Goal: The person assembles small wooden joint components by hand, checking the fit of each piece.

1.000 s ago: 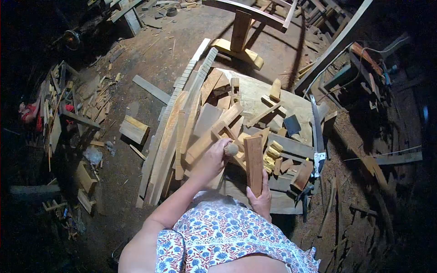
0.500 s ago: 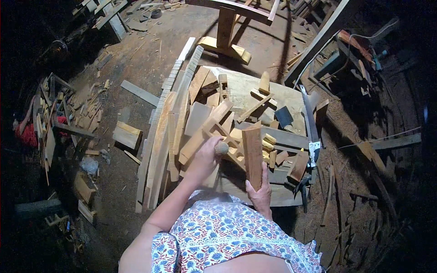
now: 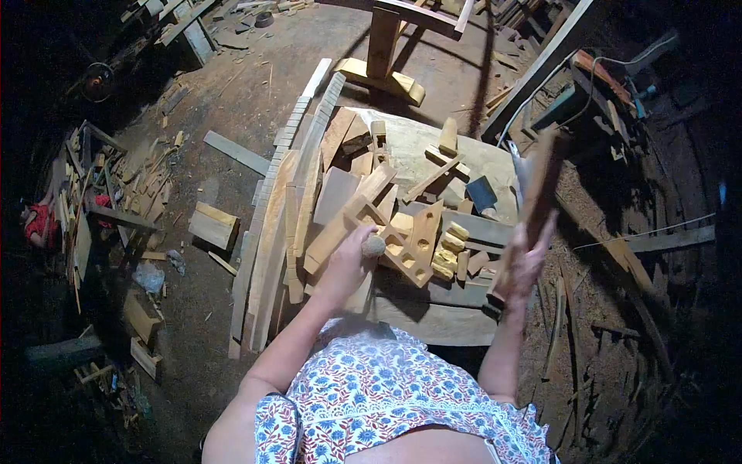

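Observation:
My left hand [image 3: 349, 259] is wrapped round a tool with a round-ended handle [image 3: 374, 246]; its far end is hidden. Beneath and around that hand lies a wooden piece with square openings [image 3: 393, 249] on the workbench. On the right, my right hand [image 3: 529, 259] grips the lower part of a thick wooden block [image 3: 543, 185], raised and tilted over the bench's right edge, slightly blurred. Between the hands lie a pointed wooden piece with holes [image 3: 424, 230] and some yellowish wood blocks [image 3: 448, 251].
Long boards [image 3: 270, 247] run along the bench's left side. A dark flat block [image 3: 481, 195] and wood pieces lie on the bench [image 3: 495, 162]. A wooden stand [image 3: 382, 46] is beyond it. Scrap wood [image 3: 158, 193] litters the floor at left.
My right hand has swung the wooden block away to the right and up, uncovering the pointed piece with holes. My left hand has barely moved.

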Demonstrator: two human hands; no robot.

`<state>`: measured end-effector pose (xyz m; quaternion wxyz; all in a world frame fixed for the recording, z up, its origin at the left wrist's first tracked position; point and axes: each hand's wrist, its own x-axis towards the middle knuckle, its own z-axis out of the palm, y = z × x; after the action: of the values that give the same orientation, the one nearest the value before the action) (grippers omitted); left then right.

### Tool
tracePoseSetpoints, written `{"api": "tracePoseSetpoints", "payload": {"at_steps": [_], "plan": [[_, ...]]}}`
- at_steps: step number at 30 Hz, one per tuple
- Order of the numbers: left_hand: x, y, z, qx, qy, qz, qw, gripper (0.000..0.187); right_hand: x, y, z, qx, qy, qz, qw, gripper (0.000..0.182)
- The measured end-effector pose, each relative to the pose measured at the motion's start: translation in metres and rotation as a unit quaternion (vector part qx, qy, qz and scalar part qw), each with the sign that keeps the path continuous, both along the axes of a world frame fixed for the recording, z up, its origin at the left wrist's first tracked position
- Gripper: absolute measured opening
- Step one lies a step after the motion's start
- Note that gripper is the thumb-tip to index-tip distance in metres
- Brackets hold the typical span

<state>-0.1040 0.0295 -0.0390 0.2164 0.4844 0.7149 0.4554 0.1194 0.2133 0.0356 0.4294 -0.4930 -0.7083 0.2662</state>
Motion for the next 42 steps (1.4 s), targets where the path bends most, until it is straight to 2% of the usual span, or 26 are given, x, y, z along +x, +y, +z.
{"api": "tracePoseSetpoints", "payload": {"at_steps": [1, 2, 3, 6, 9, 11, 13, 15, 17, 19, 22, 29, 31, 33, 34, 35, 37, 38, 42], "plan": [[0.002, -0.003, -0.001, -0.002, -0.002, 0.0, 1.0, 0.052, 0.018, 0.028, -0.006, -0.028, -0.019, -0.053, 0.998, 0.084], [0.004, -0.007, -0.003, -0.018, 0.004, 0.002, 1.0, 0.053, 0.011, 0.033, 0.023, -0.014, -0.016, -0.074, 0.997, 0.085], [0.002, -0.003, -0.002, -0.024, 0.016, 0.005, 1.0, 0.053, 0.014, 0.043, 0.029, 0.018, 0.06, -0.048, 0.997, 0.081], [0.004, 0.0, 0.003, -0.044, -0.003, 0.01, 0.999, 0.051, 0.017, 0.048, 0.036, -0.002, 0.096, -0.03, 0.995, 0.078], [0.003, 0.003, -0.004, -0.036, 0.018, 0.006, 0.999, 0.05, -0.005, 0.005, 0.019, -0.021, -0.013, 0.115, 0.993, 0.072], [0.003, 0.005, -0.005, -0.031, 0.035, 0.005, 0.999, 0.049, -0.022, -0.031, -0.003, -0.123, 0.019, 0.184, 0.975, 0.071], [0.004, 0.006, 0.001, -0.043, 0.032, 0.004, 0.999, 0.05, -0.026, -0.062, -0.037, -0.076, -0.153, 0.182, 0.968, 0.077], [0.004, 0.006, 0.002, -0.035, 0.033, -0.002, 0.999, 0.05, -0.03, -0.09, -0.056, -0.217, -0.143, 0.22, 0.94, 0.078], [0.004, 0.003, 0.001, -0.03, 0.035, -0.009, 0.999, 0.051, -0.026, -0.113, -0.074, -0.255, -0.16, 0.242, 0.922, 0.077], [0.003, 0.003, -0.003, -0.023, 0.03, -0.025, 0.999, 0.052, -0.02, -0.13, -0.092, -0.217, -0.163, 0.245, 0.931, 0.076], [0.003, 0.005, -0.006, -0.015, 0.046, -0.024, 0.999, 0.054, -0.02, -0.138, -0.076, -0.292, -0.147, 0.213, 0.921, 0.076], [0.006, 0.016, 0.0, -0.029, 0.029, -0.044, 0.998, 0.056, -0.011, -0.128, -0.084, -0.207, -0.117, 0.178, 0.955, 0.079], [0.006, 0.02, -0.004, -0.046, 0.037, -0.046, 0.997, 0.055, -0.011, -0.127, -0.077, -0.236, -0.117, 0.166, 0.95, 0.079], [0.001, 0.032, -0.021, 0.045, 0.059, -0.017, 0.997, 0.05, -0.009, -0.123, -0.076, -0.162, -0.114, 0.168, 0.966, 0.078], [-0.004, 0.036, -0.021, 0.065, 0.043, -0.004, 0.997, 0.047, -0.009, -0.121, -0.071, -0.206, -0.143, 0.156, 0.955, 0.078], [-0.005, 0.037, -0.023, 0.079, 0.024, 0.008, 0.997, 0.045, -0.005, -0.119, -0.077, -0.23, -0.101, 0.167, 0.954, 0.077], [-0.017, 0.049, -0.031, 0.065, -0.019, 0.005, 0.998, 0.04, -0.01, -0.117, -0.066, -0.176, -0.117, 0.159, 0.964, 0.078], [-0.018, 0.053, -0.028, 0.102, 0.01, 0.028, 0.994, 0.035, -0.012, -0.116, -0.061, -0.181, -0.117, 0.154, 0.964, 0.078], [-0.019, 0.049, -0.015, 0.057, -0.006, 0.021, 0.998, 0.04, -0.02, -0.115, -0.038, -0.169, -0.101, 0.152, 0.969, 0.08]]}}
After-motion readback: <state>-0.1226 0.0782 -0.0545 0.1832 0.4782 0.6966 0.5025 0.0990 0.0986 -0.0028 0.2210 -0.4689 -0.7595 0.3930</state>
